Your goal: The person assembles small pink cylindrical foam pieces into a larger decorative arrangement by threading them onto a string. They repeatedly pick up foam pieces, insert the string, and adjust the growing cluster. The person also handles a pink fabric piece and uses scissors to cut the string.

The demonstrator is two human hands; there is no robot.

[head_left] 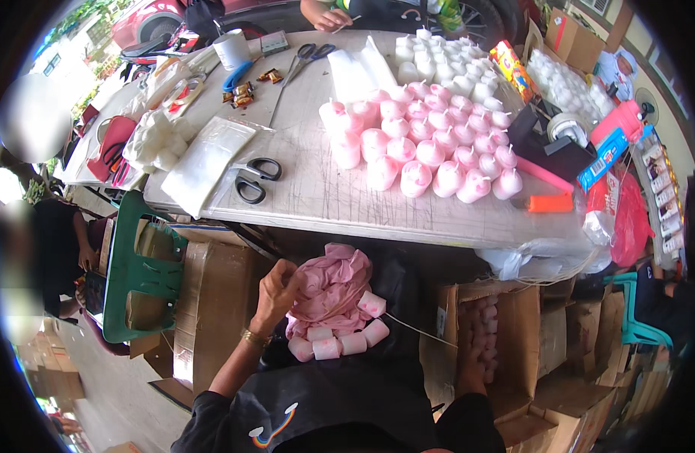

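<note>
My left hand (276,293) is raised over my lap with its fingers curled in, beside a crumpled pink cloth (332,283). Whether anything is pinched in it I cannot make out. Several short pink-and-white candles (353,343) lie on my dark apron along the cloth's near edge. A thin white strand (421,331) stretches from them toward the box. My right hand (472,375) reaches down into an open cardboard box (515,355) at my right, next to a column of pink candles (483,325); its fingers are mostly hidden.
On the table (302,198) stand rows of pink candles (430,155) and white candles (445,64). Black-handled scissors (258,180), plastic bags (204,162) and an orange-handled tool (550,203) lie there too. A green chair (140,264) is at left. Across the table shows another person's hand (331,18).
</note>
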